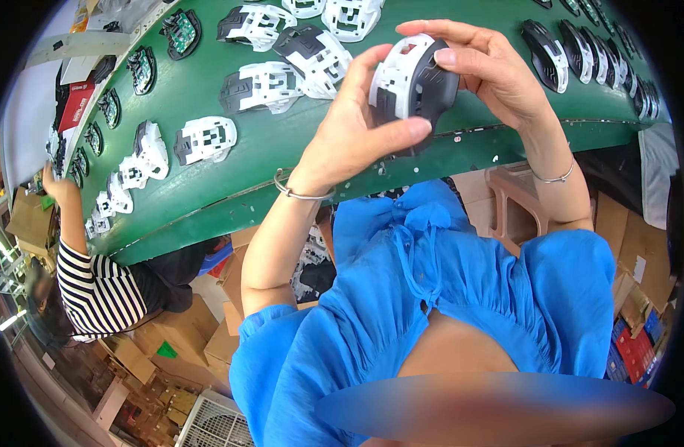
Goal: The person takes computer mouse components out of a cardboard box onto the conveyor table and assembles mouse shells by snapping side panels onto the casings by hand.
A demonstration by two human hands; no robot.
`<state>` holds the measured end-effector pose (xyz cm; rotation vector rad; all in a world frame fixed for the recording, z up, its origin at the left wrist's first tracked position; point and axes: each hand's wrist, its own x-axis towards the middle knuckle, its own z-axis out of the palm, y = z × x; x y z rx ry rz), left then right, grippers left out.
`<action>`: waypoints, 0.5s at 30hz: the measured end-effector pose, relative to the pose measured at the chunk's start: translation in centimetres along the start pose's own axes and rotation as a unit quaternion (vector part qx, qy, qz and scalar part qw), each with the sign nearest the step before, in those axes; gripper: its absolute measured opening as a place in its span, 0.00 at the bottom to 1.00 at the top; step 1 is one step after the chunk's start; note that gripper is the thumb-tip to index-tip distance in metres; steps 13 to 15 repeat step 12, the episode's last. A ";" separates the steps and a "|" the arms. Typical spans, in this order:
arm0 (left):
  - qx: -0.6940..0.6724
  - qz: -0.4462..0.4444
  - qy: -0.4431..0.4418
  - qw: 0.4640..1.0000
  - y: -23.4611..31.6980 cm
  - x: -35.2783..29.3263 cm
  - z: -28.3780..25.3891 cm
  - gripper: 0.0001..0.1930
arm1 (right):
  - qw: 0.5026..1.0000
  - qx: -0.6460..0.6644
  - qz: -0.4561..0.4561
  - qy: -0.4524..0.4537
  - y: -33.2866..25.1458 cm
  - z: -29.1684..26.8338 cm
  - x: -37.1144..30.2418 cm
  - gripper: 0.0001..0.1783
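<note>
A computer mouse [431,83] with a dark shell and a white framed part is held up over the near edge of the green bench. My left hand [357,130] grips it from the left, thumb across its lower end. From the right, my right hand [494,71] closes on its upper end, the thumb pressing near the top. Just left of my hands lie several white and black mouse shells [263,87], some overlapping. Farther right on the bench, black mice with white sides [546,56] stand in a row.
Dark mouse bases with green circuit boards [181,34] line the far left of the green bench [282,141]. A co-worker in a striped top [100,294] reaches to the bench on the left. Cardboard boxes [182,328] and a plastic stool [517,197] stand below.
</note>
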<state>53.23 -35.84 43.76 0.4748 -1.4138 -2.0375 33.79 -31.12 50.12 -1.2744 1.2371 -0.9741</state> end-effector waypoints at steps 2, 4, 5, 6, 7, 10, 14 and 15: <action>-0.007 0.016 -0.013 1.000 0.0 -0.1 0.5 0.42 | 0.993 0.068 0.068 0.062 0.0 0.5 -0.3 0.26; -0.028 -0.008 0.035 0.999 -0.6 0.1 0.2 0.41 | 0.989 0.055 0.039 0.133 0.7 1.7 -0.7 0.20; -0.051 0.002 0.055 0.997 -0.6 -0.1 0.7 0.38 | 0.984 -0.035 0.000 0.172 1.4 1.3 -1.2 0.17; -0.075 0.012 0.075 0.994 -0.3 -0.2 1.1 0.35 | 0.969 -0.125 -0.040 0.210 1.8 1.2 -1.5 0.13; -0.076 0.012 0.076 0.994 -0.2 0.0 1.1 0.35 | 0.963 -0.133 -0.079 0.221 1.6 2.2 -1.6 0.09; -0.091 -0.010 0.079 0.993 -0.2 0.4 0.9 0.34 | 0.952 -0.167 -0.122 0.228 2.1 2.7 -1.0 0.08; -0.237 -0.010 0.074 0.969 -0.4 0.6 0.5 0.36 | 0.951 -0.182 -0.093 0.232 1.8 2.7 -1.1 0.07; -0.237 -0.010 0.074 0.969 -0.4 0.6 0.5 0.36 | 0.951 -0.182 -0.093 0.232 1.8 2.7 -1.1 0.07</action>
